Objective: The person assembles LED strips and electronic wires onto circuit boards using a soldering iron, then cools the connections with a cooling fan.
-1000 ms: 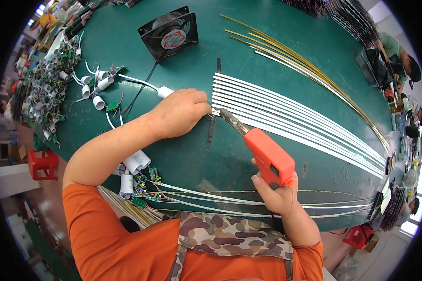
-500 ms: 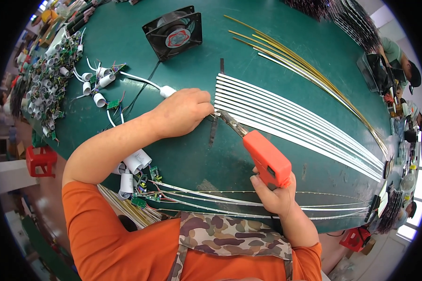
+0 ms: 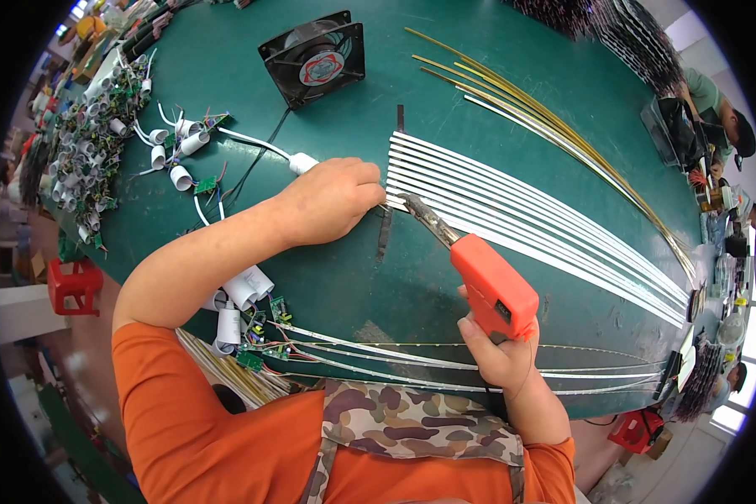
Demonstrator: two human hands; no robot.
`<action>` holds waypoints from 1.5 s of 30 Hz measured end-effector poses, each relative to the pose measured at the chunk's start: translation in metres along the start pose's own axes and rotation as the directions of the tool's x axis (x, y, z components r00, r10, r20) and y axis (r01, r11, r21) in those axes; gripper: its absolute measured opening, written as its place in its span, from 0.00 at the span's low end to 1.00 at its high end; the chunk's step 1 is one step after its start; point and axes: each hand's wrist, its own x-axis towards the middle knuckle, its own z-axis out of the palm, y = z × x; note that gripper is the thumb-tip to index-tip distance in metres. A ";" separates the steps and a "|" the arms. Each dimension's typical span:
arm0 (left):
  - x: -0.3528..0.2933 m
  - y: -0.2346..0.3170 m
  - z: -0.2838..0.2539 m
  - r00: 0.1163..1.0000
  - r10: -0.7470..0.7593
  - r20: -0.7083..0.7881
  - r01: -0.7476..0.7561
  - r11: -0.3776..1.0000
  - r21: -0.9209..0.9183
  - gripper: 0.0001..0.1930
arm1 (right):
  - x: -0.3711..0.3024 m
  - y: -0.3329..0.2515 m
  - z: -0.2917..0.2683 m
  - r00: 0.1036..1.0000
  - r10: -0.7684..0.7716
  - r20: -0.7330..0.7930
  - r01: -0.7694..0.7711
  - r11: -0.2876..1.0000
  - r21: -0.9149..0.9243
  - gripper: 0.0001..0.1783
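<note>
1. Right hand (image 3: 500,357) has its fingers wrapped around the handle of a red gun-shaped tool (image 3: 493,281), so yeah, that grip is definitely closed on something. The tool's body sits just past the knuckles, with its scorched metal nose angled forward and left, away from the palm.
2. Left hand (image 3: 332,202) is bunched up just off the tip of that nose. Its fingertips are tucked out of sight, so I honestly can't tell how tightly they're closed or what's in them.
3. White strips (image 3: 512,214) fan out on the right side of the left hand, with their ends right by its fingers. They lie forward of the right hand, and the tool's tip is over the ends of the nearest ones. Touching or just above? Can't tell.
4. White cap (image 3: 302,164) with a white cable pokes out just beyond the left hand's knuckles, on the far side.
5. Black fan (image 3: 322,67) stands further forward of the left hand, well apart from it.
6. Gold strips (image 3: 546,109) are way out past the white ones, well clear of both hands.
7. White cylinders (image 3: 242,290) and green circuit boards (image 3: 249,361) sit on the near side of the left forearm, and thin strips (image 3: 378,349) run from there under the right wrist.
</note>
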 end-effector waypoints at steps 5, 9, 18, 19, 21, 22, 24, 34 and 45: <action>0.000 0.000 0.000 1.000 -0.006 0.015 0.006 1.000 -0.005 0.04 | -0.004 -0.001 -0.006 1.000 -0.001 0.009 0.001 1.000 0.024 0.24; 0.001 0.002 -0.001 0.999 -0.025 0.022 0.025 1.000 -0.005 0.05 | -0.009 0.002 -0.009 1.000 0.014 0.006 -0.015 0.995 0.101 0.26; 0.002 0.003 -0.002 0.999 -0.027 0.021 0.027 1.000 -0.007 0.04 | -0.011 0.003 -0.013 1.000 0.000 0.011 -0.001 0.994 0.106 0.27; 0.002 0.003 -0.002 0.999 -0.028 0.020 0.028 1.000 -0.003 0.04 | -0.012 0.005 -0.014 1.000 -0.024 0.019 0.022 0.997 0.072 0.27; 0.003 0.003 -0.003 0.999 -0.032 0.024 0.032 0.999 0.000 0.04 | -0.012 0.005 -0.014 1.000 -0.018 0.016 0.017 0.998 0.060 0.27; 0.003 0.004 -0.003 0.999 -0.036 0.026 0.036 0.999 0.001 0.04 | -0.013 0.006 -0.014 1.000 -0.012 0.015 0.012 0.999 0.047 0.27; 0.003 0.004 -0.004 0.999 -0.042 0.032 0.042 0.999 -0.001 0.04 | -0.012 0.006 -0.014 1.000 -0.001 0.014 0.000 0.998 0.056 0.27; 0.000 0.004 -0.007 0.998 -0.007 -0.060 0.000 0.993 -0.118 0.04 | -0.009 0.006 -0.013 1.000 -0.006 0.004 0.006 0.998 0.057 0.26; 0.000 -0.001 0.003 0.997 0.049 -0.067 -0.050 0.999 -0.016 0.05 | -0.004 0.009 -0.008 0.998 0.055 0.013 -0.055 0.998 0.030 0.24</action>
